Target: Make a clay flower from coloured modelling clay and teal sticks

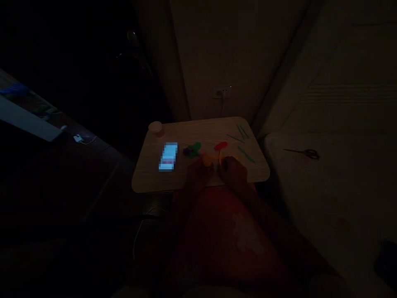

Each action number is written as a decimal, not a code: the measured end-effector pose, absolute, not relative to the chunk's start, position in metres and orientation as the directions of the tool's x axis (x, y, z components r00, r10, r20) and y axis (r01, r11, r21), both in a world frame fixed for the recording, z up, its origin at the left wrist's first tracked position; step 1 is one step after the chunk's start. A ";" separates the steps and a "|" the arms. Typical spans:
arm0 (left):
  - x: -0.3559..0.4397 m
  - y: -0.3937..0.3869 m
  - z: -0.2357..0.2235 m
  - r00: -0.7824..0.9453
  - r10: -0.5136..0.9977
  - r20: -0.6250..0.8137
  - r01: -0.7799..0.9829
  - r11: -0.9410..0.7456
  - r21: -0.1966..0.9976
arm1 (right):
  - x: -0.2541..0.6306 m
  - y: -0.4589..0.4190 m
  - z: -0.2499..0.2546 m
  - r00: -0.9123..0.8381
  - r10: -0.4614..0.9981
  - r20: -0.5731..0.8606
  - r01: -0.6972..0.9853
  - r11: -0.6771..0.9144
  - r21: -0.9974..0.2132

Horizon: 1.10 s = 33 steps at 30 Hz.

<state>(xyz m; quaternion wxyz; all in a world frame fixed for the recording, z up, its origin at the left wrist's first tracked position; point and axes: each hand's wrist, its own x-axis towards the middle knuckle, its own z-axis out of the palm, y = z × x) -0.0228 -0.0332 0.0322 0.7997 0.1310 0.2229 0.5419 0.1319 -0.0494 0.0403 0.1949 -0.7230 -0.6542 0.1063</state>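
Observation:
In the dim head view, my left hand [198, 173] is closed around an orange round piece [207, 161] that looks like modelling clay. Close beside it, my right hand [234, 170] pinches a thin orange strip [220, 156]. More orange shows behind the right fingers, too dark to make out. Just beyond the hands lies a flat red piece [221, 145]. Left of them are a green leaf-like piece [195, 149] and a small dark purple lump [186, 151], touching or nearly so.
The small wooden table [149, 178] carries a lit phone [168, 157], a lidded tub [156, 128] at the far left corner and several thin green-blue strips [246, 154] at right. Scissors [302, 153] lie on a pale surface to the right. A wall socket [222, 92] is behind.

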 end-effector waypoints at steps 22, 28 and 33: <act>-0.021 -0.031 0.029 0.299 0.922 -0.246 -0.803 0.382 0.457 | 0.138 -0.028 0.052 0.116 0.992 0.046 0.886 -0.082 -0.456; -0.022 -0.032 0.031 0.285 0.921 -0.264 -0.783 0.383 0.489 | 0.160 0.026 0.054 -0.206 0.933 0.296 0.890 0.304 -0.340; -0.022 -0.033 0.031 0.269 0.929 -0.255 -0.798 0.363 0.481 | 0.163 0.064 0.055 -0.259 0.946 0.194 0.915 0.305 -0.264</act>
